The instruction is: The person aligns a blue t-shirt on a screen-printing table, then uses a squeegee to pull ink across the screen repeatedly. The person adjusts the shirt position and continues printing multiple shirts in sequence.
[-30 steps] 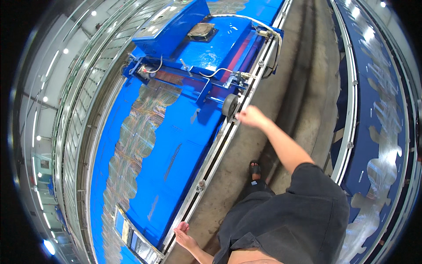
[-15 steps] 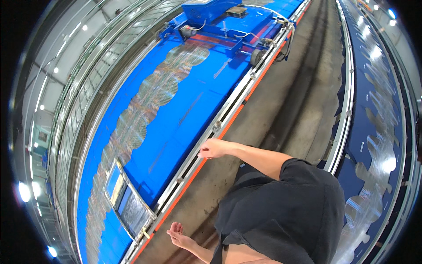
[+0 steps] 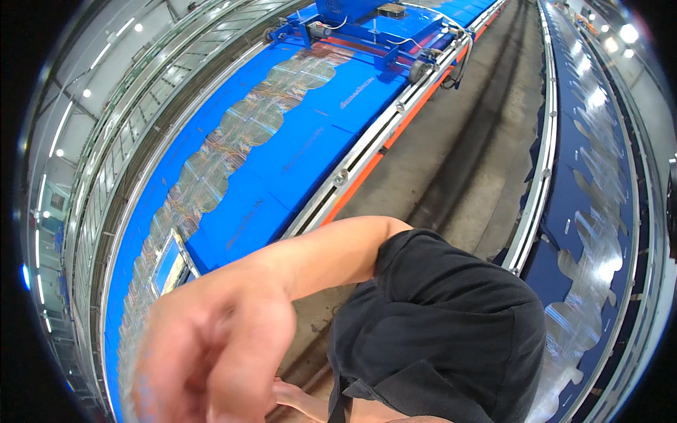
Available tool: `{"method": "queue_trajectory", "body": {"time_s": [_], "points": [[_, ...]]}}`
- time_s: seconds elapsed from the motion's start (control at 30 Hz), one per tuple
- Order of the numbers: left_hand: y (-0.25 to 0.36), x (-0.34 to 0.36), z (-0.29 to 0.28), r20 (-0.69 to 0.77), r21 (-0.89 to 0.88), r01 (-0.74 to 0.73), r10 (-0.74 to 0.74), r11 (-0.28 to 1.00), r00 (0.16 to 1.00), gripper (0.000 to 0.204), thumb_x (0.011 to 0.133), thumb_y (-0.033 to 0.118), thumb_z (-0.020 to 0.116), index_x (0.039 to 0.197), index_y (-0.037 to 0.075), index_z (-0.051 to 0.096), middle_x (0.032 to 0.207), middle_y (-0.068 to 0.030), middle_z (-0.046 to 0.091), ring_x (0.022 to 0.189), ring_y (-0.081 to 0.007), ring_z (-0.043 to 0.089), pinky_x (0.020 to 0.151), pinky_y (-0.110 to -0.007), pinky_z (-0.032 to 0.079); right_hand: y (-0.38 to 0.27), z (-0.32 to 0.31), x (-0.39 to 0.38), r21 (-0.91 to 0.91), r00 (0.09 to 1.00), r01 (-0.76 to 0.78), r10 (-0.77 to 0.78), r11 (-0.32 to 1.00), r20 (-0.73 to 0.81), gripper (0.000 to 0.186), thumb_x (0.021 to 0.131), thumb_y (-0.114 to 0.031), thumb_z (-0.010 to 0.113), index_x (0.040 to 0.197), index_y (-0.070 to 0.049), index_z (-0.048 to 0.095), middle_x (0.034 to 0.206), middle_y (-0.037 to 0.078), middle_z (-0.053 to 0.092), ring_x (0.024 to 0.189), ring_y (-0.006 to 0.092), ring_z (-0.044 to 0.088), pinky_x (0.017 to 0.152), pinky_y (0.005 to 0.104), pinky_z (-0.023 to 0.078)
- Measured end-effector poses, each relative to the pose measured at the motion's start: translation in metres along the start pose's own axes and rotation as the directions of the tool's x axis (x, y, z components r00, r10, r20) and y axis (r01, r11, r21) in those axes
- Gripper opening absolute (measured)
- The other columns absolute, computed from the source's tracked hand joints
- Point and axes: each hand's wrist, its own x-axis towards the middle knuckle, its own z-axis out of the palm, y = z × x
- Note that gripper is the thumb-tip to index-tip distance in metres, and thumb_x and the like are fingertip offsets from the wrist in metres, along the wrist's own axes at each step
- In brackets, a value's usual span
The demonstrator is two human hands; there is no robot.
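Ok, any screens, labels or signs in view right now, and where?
Screen: small rectangular panel, pale frame, blue-lit face, tilted on the long blue table, just above the blurred raised hand.
Markings: faint dark print on the blue table sheets, too small to make out.
No packages or signs.

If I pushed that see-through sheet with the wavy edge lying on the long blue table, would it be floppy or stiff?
The clear sheet is probably floppy: it lies flat on the blue table, thin and shiny like film. It likely slides or wrinkles when pushed, since the surface under it looks smooth. It seems light for its size, though its long spread could make it awkward to lift.
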Motion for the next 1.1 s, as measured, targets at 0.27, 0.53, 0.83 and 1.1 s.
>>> {"method": "queue_trajectory", "body": {"time_s": [0.27, 0.53, 0.83, 1.1], "points": [[-0.001, -0.004, 0.034, 0.073, 0.069, -0.042, 0.037, 0.997, 0.997, 0.066, 0.115, 0.06, 0.041, 0.113, 0.002, 0.071, 0.103, -0.0059, 0.072, 0.093, -0.0174, 0.065, 0.086, -0.031, 0.052, 0.03, 0.033, 0.055, 0.302, 0.928, 0.149, -0.238, 0.942, 0.286, 0.042, 0.101, -0.009, 0.048, 0.134, 0.015, 0.057, 0.069, 0.009, 0.058, 0.057, 0.0149, 0.054, 0.052, 0.0271, 0.048], [-0.018, -0.014, 0.051, 0.15, 0.062, -0.017, 0.008, 0.998, 0.989, 0.066, 0.115, 0.059, 0.041, 0.114, 0.001, 0.071, 0.104, -0.0067, 0.072, 0.093, -0.0182, 0.066, 0.086, -0.032, 0.053, 0.045, 0.054, 0.05, 0.51, 0.979, 0.006, -0.108, 0.86, 0.171, 0.042, 0.103, -0.01, 0.041, 0.133, 0.014, 0.057, 0.069, 0.008, 0.057, 0.053, 0.0135, 0.049, 0.051, 0.0256, 0.045], [-0.02, -0.016, 0.04, 0.167, 0.068, -0.02, 0.008, 0.997, 0.986, 0.066, 0.115, 0.058, 0.04, 0.114, 0.0, 0.072, 0.104, -0.0076, 0.072, 0.094, -0.0192, 0.066, 0.086, -0.033, 0.053, 0.051, 0.077, 0.047, 0.424, 0.995, 0.074, -0.095, 0.902, 0.029, 0.044, 0.105, -0.013, 0.041, 0.136, 0.013, 0.058, 0.065, 0.001, 0.054, 0.049, 0.0095, 0.044, 0.046, 0.0231, 0.038], [-0.028, -0.014, 0.037, 0.165, 0.049, -0.001, -0.007, 0.999, 0.986, 0.066, 0.116, 0.057, 0.04, 0.114, -0.001, 0.072, 0.105, -0.0084, 0.073, 0.094, -0.02, 0.067, 0.086, -0.034, 0.054, 0.051, 0.084, 0.056, 0.171, 1.0, -0.028, 0.028, 0.985, 0.002, 0.042, 0.104, -0.014, 0.043, 0.133, 0.012, 0.062, 0.11, 0.017, 0.071, 0.054, 0.0079, 0.048, 0.045, 0.0222, 0.037]]}}
